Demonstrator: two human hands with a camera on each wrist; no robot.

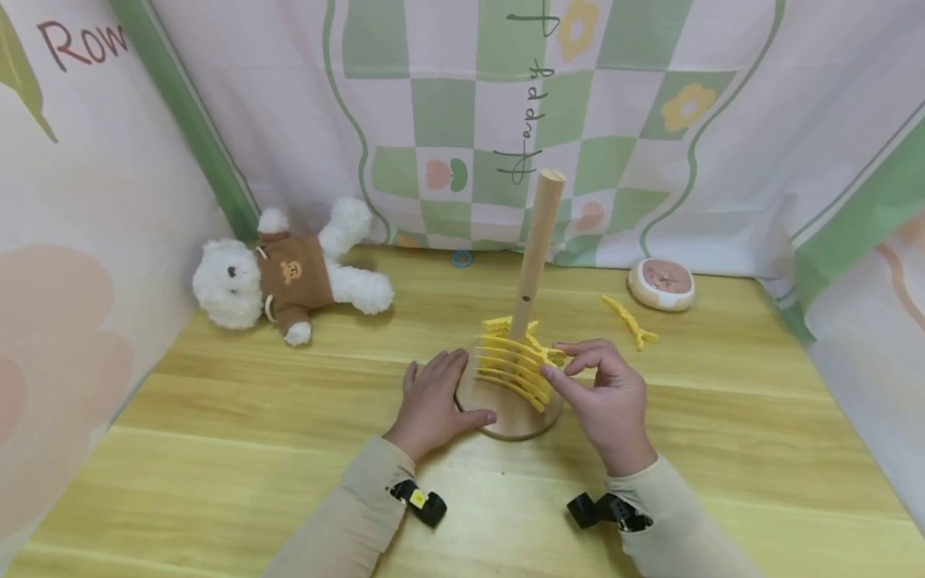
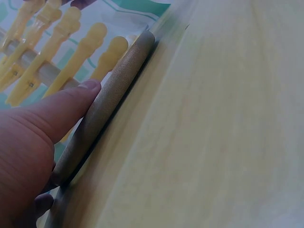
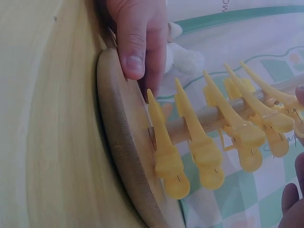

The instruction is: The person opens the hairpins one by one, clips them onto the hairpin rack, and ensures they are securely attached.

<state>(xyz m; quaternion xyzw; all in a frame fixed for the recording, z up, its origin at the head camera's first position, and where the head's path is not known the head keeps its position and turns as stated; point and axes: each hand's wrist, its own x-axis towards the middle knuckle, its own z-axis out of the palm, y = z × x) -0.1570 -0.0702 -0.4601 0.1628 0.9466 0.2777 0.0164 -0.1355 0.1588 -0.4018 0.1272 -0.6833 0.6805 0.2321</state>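
Observation:
A wooden stand has a round base (image 1: 499,421) and an upright pole (image 1: 538,249). Several yellow hair clips (image 3: 204,156) sit clamped across the pole's lower part, one above another. My left hand (image 1: 433,401) holds the base at its left and front edge, thumb on the upper face and fingers along the rim. On the pole's right side, my right hand (image 1: 614,393) pinches the end of an upper yellow hair clip (image 1: 555,356) between thumb and forefinger. Only parts of that hand's fingers show at the right edge of the right wrist view. Another loose hair clip (image 1: 632,323) lies on the table behind the right hand.
A white plush bear (image 1: 296,277) in a brown top lies at the back left of the table (image 1: 217,449). A small round clock-like device (image 1: 661,282) stands at the back right. Near the curtain (image 1: 441,104) lies a small blue ring (image 1: 461,258).

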